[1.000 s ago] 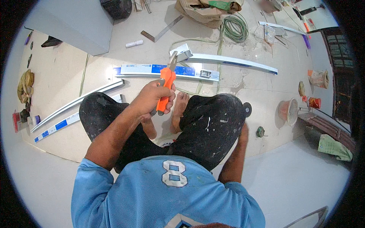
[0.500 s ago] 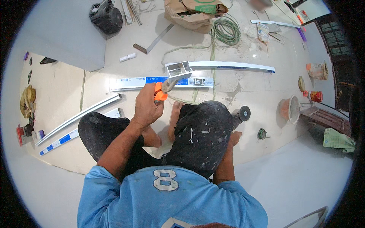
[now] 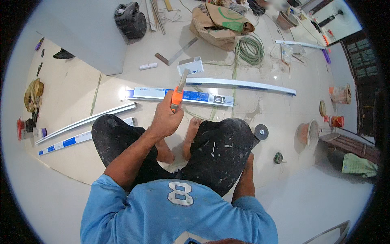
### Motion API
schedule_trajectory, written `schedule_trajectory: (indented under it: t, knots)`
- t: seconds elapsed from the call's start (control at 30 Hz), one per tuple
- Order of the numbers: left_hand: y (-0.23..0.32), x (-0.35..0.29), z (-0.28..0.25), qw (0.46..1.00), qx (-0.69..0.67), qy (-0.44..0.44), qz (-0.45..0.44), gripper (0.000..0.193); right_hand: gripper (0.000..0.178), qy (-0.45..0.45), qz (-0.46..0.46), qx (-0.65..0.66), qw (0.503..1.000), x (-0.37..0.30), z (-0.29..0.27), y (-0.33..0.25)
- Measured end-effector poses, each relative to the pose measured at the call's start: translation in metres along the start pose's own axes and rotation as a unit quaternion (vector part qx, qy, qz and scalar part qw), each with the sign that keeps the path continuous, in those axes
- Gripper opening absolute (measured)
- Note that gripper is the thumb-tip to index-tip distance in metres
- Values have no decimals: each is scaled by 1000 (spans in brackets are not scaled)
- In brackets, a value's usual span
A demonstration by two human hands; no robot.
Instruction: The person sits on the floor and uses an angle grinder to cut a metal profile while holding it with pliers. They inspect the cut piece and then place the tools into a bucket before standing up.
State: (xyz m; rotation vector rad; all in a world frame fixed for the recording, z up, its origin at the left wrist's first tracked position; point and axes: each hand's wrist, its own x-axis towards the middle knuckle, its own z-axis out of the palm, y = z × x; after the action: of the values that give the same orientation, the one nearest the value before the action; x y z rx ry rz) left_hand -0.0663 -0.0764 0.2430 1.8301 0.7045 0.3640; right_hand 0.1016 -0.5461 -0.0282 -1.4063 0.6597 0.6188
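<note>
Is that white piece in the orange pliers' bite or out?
In: the orange pliers meet the edge of the white piece, and the left hand grips their handles.

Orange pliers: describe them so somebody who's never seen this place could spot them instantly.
Start from the blue shirt at the bottom of the view. Follow the left forearm to the left hand, where the pliers poke from the fist, metal nose at a short white piece. Bright orange grips set them apart from the white-and-blue strips nearby.
</note>
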Motion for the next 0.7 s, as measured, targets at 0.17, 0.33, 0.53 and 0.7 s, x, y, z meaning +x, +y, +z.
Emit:
schedule_trajectory:
  t: [0.17,0.33,0.53,0.7]
  knots:
    - [14,1,-25,949,-254,-116,-144,21,33,-62,-150,-36,986,-35,26,-58]
    - [42,-8,-50,860,-444,-153,-200,21,43,-37,-291,-190,937,-177,108,-196]
    - [54,-24,-62,897,-366,-145,-202,21,49,-73,-357,-350,863,-291,159,-248]
    - [63,-42,-50,919,-318,-85,-218,16,62,-92,-365,-431,820,-337,209,-210]
